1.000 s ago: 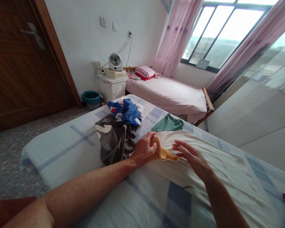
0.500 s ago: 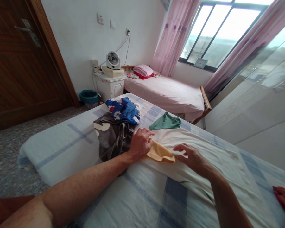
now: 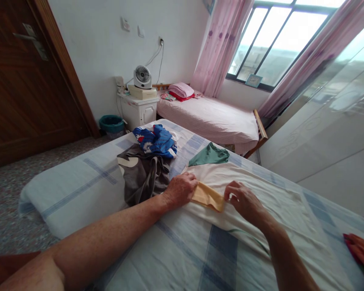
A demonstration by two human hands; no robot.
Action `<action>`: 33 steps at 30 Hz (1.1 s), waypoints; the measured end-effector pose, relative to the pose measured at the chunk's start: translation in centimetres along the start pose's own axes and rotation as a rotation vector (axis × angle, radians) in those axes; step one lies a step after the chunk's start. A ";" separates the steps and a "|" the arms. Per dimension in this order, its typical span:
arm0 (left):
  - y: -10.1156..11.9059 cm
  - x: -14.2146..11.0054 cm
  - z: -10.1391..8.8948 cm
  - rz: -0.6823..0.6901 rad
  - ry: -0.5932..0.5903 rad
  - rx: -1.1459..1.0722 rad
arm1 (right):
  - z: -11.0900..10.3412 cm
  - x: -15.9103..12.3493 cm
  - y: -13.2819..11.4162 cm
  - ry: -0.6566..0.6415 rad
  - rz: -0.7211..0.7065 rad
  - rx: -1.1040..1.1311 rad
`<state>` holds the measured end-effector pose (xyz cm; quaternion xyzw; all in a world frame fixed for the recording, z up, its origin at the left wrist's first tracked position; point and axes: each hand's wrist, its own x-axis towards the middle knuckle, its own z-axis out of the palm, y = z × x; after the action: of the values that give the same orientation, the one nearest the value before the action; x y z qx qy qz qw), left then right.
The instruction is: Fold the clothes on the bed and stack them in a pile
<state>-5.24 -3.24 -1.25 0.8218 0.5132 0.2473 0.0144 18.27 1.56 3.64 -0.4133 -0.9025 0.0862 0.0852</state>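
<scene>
A cream shirt [image 3: 261,194] lies spread on the bed, its green sleeve [image 3: 210,154] pointing away from me. Its yellow sleeve [image 3: 208,197] is folded across the cream cloth between my hands. My left hand [image 3: 182,188] is closed on the left end of that sleeve, fingertips pressed together at the fabric. At the sleeve's right edge, my right hand [image 3: 242,199] pinches the cloth between thumb and fingers. Close beyond my left hand lie a crumpled dark grey garment [image 3: 142,176] and a blue patterned garment [image 3: 159,141].
The bed's checked sheet [image 3: 221,258] lies under everything. An orange-red cloth [image 3: 360,248] sits at the right edge. Beyond stand a pink-covered bed [image 3: 212,117], a white cabinet [image 3: 147,113] with a fan [image 3: 142,76], and a teal-lined bin [image 3: 111,124].
My left hand has curled its fingers down onto the yellow sleeve. My right hand's fingers have drawn together at the sleeve's right edge. The view has shifted slightly.
</scene>
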 end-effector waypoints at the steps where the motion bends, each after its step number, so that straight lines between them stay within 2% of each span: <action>1: -0.1 0.0 0.0 -0.031 0.010 0.005 | -0.1 -0.1 -0.2 0.025 0.019 0.000; 4: 0.3 0.0 -0.2 -0.065 0.070 -0.027 | -0.2 -0.2 -1.4 0.130 0.037 0.058; 6: 0.9 0.2 -0.7 -0.007 0.071 -0.057 | 0.1 -0.2 -2.4 0.144 0.017 0.115; 10: 2.4 1.7 -1.2 0.173 -0.058 -0.066 | 1.1 -0.6 -3.2 0.082 -0.034 0.165; 13: 2.0 3.8 -0.6 0.175 -0.200 -0.056 | 2.0 -1.4 -1.7 0.032 -0.022 0.163; 17: -1.3 6.4 0.8 0.094 -0.380 -0.088 | 2.8 -2.4 3.1 -0.018 0.023 0.104; 20: -4.6 7.7 1.3 -0.009 -0.401 -0.054 | 2.6 -2.9 9.0 -0.030 0.044 0.000; 21: -5.6 8.1 1.3 -0.066 -0.380 -0.037 | 2.4 -3.1 11.4 -0.002 0.098 -0.054; 23: -7.0 9.2 1.0 -0.197 -0.312 -0.044 | 1.8 -3.6 16.1 0.086 0.293 -0.162; 26: -7.7 11.3 0.7 -0.314 -0.228 -0.097 | 0.7 -4.6 22.0 0.170 0.562 -0.248; 29: -7.4 13.4 1.1 -0.380 -0.162 -0.107 | -0.3 -5.4 25.0 0.221 0.664 -0.272; 33: -7.0 15.6 2.5 -0.525 -0.094 -0.176 | -1.6 -5.9 25.4 0.259 0.698 -0.291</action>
<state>-4.61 13.89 0.73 0.6668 0.6838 0.2403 0.1732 41.03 13.55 -1.05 -0.7102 -0.6925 -0.0716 0.1045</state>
